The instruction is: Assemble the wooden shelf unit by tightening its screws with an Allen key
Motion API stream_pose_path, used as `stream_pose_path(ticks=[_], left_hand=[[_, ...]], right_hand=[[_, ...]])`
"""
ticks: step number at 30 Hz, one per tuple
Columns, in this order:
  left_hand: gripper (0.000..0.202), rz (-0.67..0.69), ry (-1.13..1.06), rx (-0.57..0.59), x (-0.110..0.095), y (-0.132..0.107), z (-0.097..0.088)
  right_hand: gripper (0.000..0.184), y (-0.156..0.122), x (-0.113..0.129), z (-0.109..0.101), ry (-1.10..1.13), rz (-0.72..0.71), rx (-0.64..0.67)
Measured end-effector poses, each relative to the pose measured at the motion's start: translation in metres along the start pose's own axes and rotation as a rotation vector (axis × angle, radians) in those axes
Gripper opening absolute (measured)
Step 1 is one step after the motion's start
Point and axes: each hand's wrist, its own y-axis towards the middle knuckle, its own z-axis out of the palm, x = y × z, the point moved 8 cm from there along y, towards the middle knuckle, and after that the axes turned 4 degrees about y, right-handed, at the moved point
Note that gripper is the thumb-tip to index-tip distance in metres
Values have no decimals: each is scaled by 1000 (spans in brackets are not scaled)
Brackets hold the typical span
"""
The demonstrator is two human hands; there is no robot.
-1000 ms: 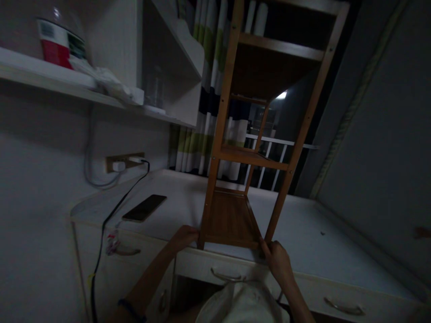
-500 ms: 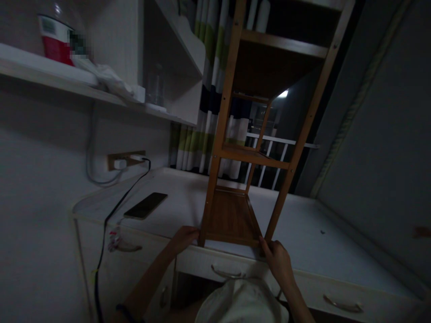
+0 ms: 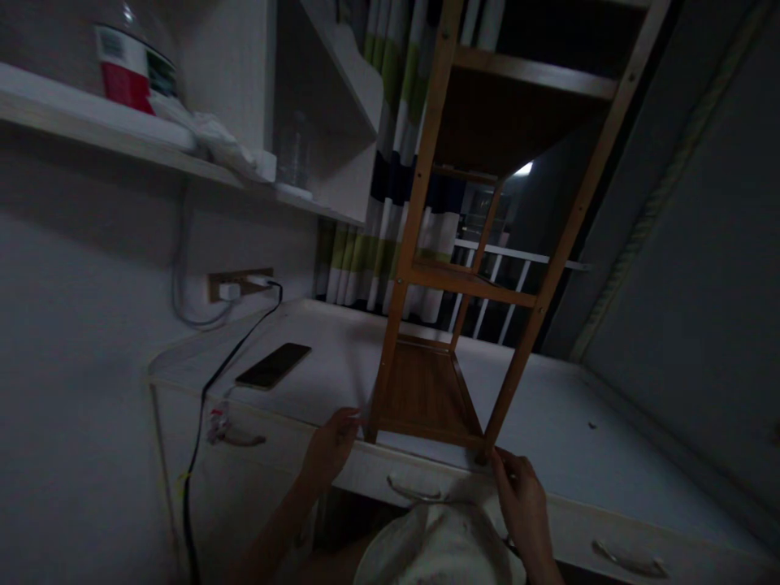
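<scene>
A tall wooden shelf rack (image 3: 463, 276) stands on a white desk (image 3: 566, 422), close to its front edge. My left hand (image 3: 332, 445) curls its fingers at the foot of the rack's front left leg. At the front right leg my right hand (image 3: 522, 497) pinches the base of the post. Both hands rest right at the desk's edge. The room is dim, so the exact grip is hard to make out.
A dark phone (image 3: 273, 366) lies on the desk's left part, with a black cable (image 3: 237, 353) running to a wall socket (image 3: 237, 286). A wall shelf (image 3: 110, 138) holds a labelled bottle (image 3: 131, 69). Drawer handles (image 3: 414, 491) sit below. A striped curtain (image 3: 390, 162) and railing are behind.
The view has shifted a little to the left, so everything sits further right in the picture. My right hand has slipped slightly lower at the rack's front right foot. The rack stays on the desk.
</scene>
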Motion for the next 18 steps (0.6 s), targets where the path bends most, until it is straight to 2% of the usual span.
stream_pose_path(ticks=[2, 4, 8, 11, 14, 18], left_hand=[[25, 13, 60, -128, -5, -14, -8], [21, 37, 132, -178, -16, -26, -9], [23, 56, 241, -166, -37, -36, -1], [24, 41, 279, -157, -41, -36, 5], [26, 26, 298, -179, -40, -34, 6], [27, 41, 297, -191, -37, -33, 7]], right_hand=[[44, -11, 0, -1, 44, -65, -39], [39, -21, 8, 0, 66, -149, -50], [31, -34, 38, 1, 110, -301, -27], [32, -41, 63, -1, 147, -359, -28], [32, -50, 81, -4, 186, -363, -63], [34, -60, 89, -4, 197, -326, -104]])
